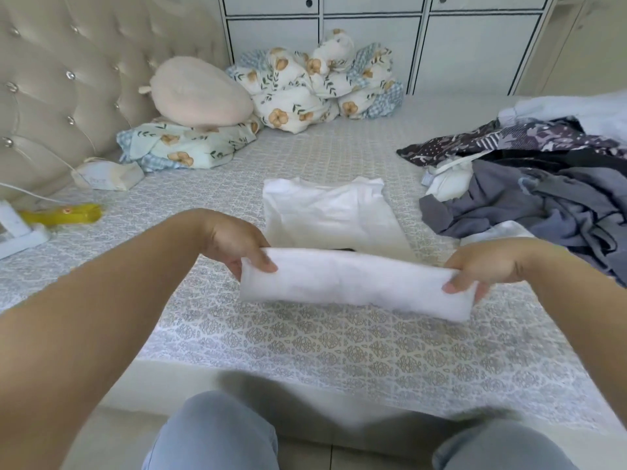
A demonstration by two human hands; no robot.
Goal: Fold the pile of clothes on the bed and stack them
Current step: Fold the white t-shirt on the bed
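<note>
The bed (339, 354) carries a patterned grey-and-white cover, with a tufted headboard (68, 79) at the left. Left hand (237, 244) and right hand (481, 266) each pinch one end of a folded white garment (353, 283), held above the cover. A second folded white shirt (325, 212) lies just beyond it, and the unfolded pile of clothes (543, 184) sits at the right.

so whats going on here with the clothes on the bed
A person is folding laundry at the bed. The left hand and the right hand each grip one end of a folded white garment, held just above the bedsheet. Behind it lies another white garment, already folded flat. A pile of unfolded clothes, mostly grey and dark patterned pieces, waits to the right, so most of the job is still left.
</note>
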